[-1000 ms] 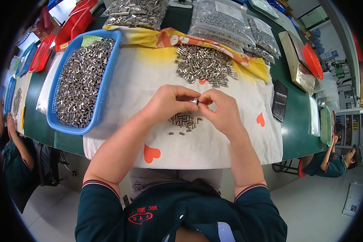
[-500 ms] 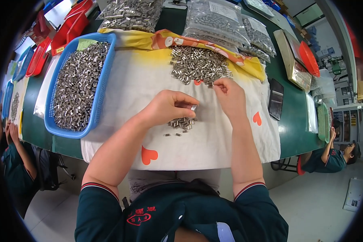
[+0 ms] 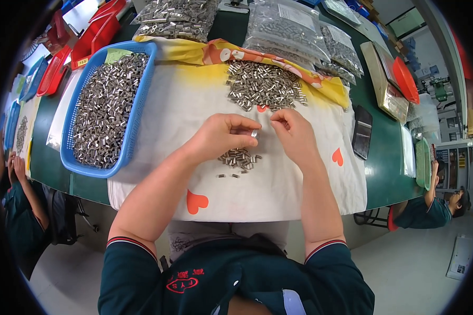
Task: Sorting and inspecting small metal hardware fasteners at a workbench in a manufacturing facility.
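Observation:
My left hand is closed on a small shiny metal sleeve, pinched between thumb and fingers. Just right of it, my right hand has its thumb and forefinger pressed together; whatever they hold, if anything, is too small to make out. Below my left hand lies a small heap of metal sleeves, with a few loose ones on its near side. A larger pile of the same metal sleeves spreads beyond both hands. All of it rests on a white cloth with red hearts.
A blue plastic basket full of metal sleeves stands at the left. Clear bags of metal parts line the back, behind the cloth's yellow fold. A dark phone-like slab lies right. Co-workers sit at both sides.
My right hand has drawn back from the edge of the far pile, moving left and nearer to my left hand. The left hand has barely moved and keeps its metal sleeve.

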Demonstrator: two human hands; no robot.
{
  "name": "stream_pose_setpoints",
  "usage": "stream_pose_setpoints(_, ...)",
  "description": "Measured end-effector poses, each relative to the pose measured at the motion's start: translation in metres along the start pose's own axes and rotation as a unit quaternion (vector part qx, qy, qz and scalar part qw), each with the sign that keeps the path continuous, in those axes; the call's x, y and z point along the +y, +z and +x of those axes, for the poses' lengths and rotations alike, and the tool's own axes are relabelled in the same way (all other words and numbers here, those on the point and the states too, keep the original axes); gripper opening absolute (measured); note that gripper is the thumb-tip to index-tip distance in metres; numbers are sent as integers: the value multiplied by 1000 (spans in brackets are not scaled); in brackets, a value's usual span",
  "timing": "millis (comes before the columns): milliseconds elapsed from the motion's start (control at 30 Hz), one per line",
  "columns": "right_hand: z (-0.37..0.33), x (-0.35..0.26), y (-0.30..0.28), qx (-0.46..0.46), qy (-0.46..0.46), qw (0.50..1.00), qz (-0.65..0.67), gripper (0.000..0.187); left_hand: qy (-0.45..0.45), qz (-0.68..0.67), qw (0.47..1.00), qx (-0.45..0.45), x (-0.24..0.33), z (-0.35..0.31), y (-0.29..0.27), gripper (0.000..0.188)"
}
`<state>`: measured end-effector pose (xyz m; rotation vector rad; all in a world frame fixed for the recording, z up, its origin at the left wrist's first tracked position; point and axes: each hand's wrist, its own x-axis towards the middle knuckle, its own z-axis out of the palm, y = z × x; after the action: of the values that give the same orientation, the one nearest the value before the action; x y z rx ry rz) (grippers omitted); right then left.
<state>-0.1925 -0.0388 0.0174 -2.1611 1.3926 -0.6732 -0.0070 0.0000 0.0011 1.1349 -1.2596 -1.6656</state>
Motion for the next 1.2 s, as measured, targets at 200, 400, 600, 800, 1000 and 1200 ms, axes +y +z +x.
stream_pose_setpoints(200,-7,-12,-6,-89,-1,970,225,8,14,-81,996,27,-1,2,0,28)
stream_pose_setpoints(400,-12,-24,-3,-49,-29,987,150,7,17,-25,998,47,-1,0,2,29)
stream_pose_setpoints(600,-14,-25,1,-13,-124,992,21,6,14,50,997,61,0,-2,1,31)
stream_pose_setpoints(800,-15,-28,-1,-25,-58,992,111,6,6,3,999,42,3,-3,1,31)
stream_pose_setpoints(1000,-11,-21,-9,-73,-10,980,184,7,3,-20,999,29,3,-2,-1,31)
stream_pose_setpoints(1200,-1,-6,-15,-86,26,987,135,13,-6,54,998,18,3,-4,2,29)
